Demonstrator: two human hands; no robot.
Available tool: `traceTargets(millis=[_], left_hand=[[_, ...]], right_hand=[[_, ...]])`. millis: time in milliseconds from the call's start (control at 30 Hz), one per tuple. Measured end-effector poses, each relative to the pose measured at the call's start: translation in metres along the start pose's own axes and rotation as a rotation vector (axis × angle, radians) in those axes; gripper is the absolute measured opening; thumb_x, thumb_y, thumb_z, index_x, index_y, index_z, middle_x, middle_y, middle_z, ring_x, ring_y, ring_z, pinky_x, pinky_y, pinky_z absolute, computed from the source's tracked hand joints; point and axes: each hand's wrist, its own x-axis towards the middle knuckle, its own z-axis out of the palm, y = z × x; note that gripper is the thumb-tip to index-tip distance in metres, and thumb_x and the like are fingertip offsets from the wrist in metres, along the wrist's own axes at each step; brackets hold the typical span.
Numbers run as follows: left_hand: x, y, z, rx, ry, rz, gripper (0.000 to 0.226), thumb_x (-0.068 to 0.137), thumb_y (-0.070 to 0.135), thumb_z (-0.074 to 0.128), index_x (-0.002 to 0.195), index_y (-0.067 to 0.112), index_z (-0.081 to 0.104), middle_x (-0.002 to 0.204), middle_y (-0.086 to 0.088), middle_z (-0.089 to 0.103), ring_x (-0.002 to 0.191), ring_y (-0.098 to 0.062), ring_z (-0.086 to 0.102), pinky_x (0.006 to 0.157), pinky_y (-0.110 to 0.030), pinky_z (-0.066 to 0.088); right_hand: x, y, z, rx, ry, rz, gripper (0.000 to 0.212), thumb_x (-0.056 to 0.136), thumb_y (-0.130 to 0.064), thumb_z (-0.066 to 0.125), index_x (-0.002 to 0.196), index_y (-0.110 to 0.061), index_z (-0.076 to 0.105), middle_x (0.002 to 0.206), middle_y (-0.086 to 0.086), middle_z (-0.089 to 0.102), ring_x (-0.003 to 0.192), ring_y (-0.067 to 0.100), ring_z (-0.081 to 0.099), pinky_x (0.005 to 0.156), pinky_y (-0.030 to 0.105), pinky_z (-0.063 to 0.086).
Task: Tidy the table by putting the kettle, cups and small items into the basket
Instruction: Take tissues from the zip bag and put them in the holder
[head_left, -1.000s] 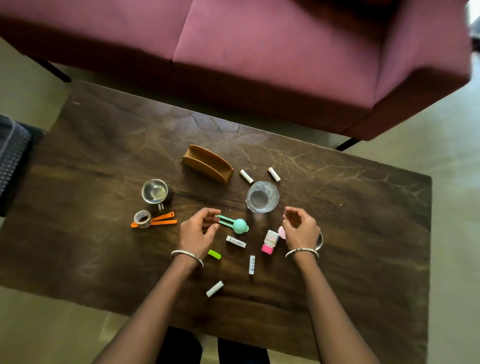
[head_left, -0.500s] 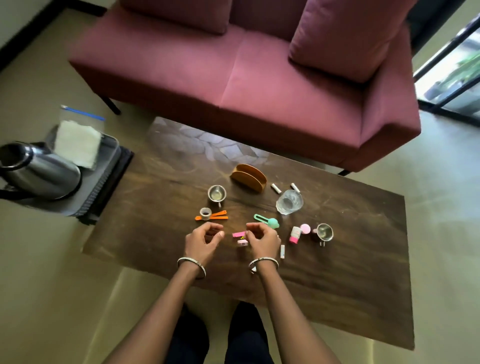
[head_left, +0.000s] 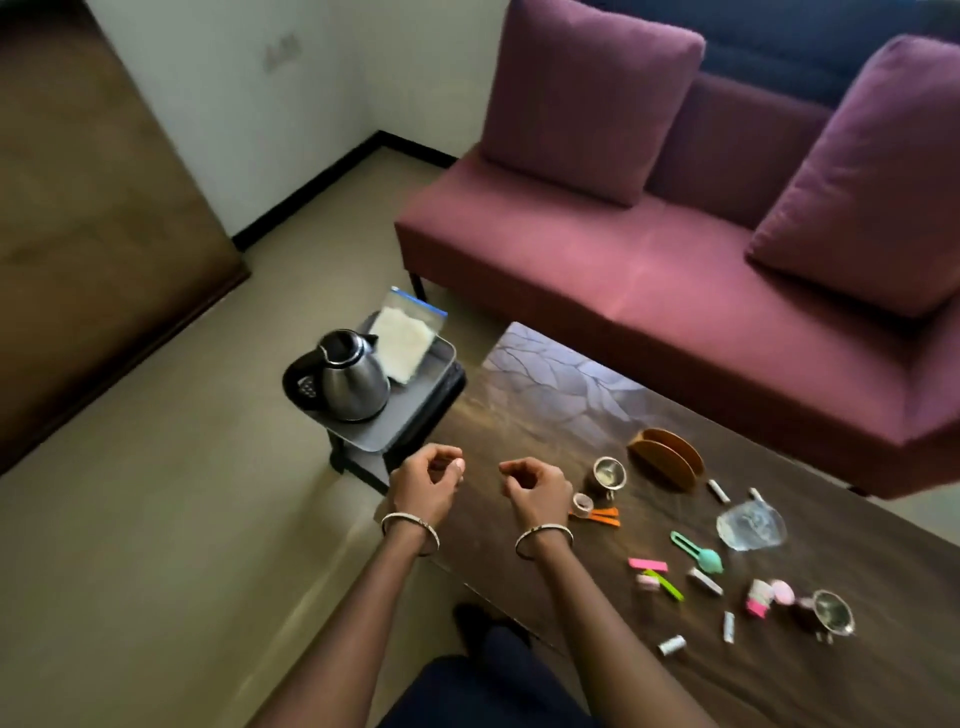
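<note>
Kettle (head_left: 353, 376) already sits in the basket (head_left: 397, 431), ahead and left of the left hand (head_left: 423, 486), just off the table (head_left: 545, 405) end. Leftovers all lie rightward: steel cup (head_left: 609, 474) and orange clip (head_left: 602, 516), lying crosswise, just beside the right hand (head_left: 537, 493), so that one's nearer. Fingers loosely curled on both. Right looks empty, left I can't tell. Half a second ago both hands were over the pink bits (head_left: 647, 564); now they're further left.
</note>
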Motion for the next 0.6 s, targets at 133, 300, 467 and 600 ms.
traceTargets(millis=[133, 300, 467, 600], left_hand=[[0.029, -0.004, -0.027, 0.012, 0.030, -0.015, 0.015, 0.084, 0.018, 0.068, 0.082, 0.033, 0.069, 0.076, 0.000, 0.073, 0.075, -0.019, 0.073, 0.077, -0.045, 0.060], [0.081, 0.001, -0.058, 0.070, 0.087, -0.017, 0.011, 0.083, 0.017, 0.071, 0.084, 0.028, 0.070, 0.077, 0.003, 0.074, 0.074, -0.016, 0.072, 0.077, -0.043, 0.060], [0.148, 0.023, -0.081, 0.151, 0.090, -0.006, 0.008, 0.084, 0.012, 0.068, 0.089, 0.015, 0.073, 0.077, -0.005, 0.074, 0.075, -0.022, 0.071, 0.080, -0.041, 0.058], [0.214, 0.040, -0.094, 0.222, 0.060, 0.001, 0.009, 0.085, 0.013, 0.068, 0.090, 0.017, 0.074, 0.078, 0.002, 0.074, 0.076, -0.015, 0.070, 0.080, -0.037, 0.058]], right_hand=[[0.023, -0.032, 0.034, -0.001, -0.018, -0.030, 0.022, 0.076, -0.002, 0.070, 0.083, -0.020, 0.081, 0.075, 0.000, 0.077, 0.073, 0.013, 0.073, 0.080, 0.035, 0.060], [0.067, -0.067, 0.075, 0.000, -0.004, -0.062, 0.023, 0.076, -0.002, 0.070, 0.081, -0.022, 0.081, 0.075, -0.003, 0.077, 0.071, 0.010, 0.071, 0.078, 0.037, 0.061], [0.117, -0.098, 0.109, 0.030, -0.002, -0.009, 0.019, 0.078, -0.006, 0.072, 0.081, -0.023, 0.080, 0.073, -0.004, 0.076, 0.070, 0.011, 0.072, 0.076, 0.037, 0.062], [0.166, -0.115, 0.133, 0.064, 0.038, 0.052, 0.017, 0.079, -0.008, 0.074, 0.081, -0.023, 0.080, 0.073, -0.005, 0.076, 0.071, 0.012, 0.073, 0.077, 0.040, 0.062]])
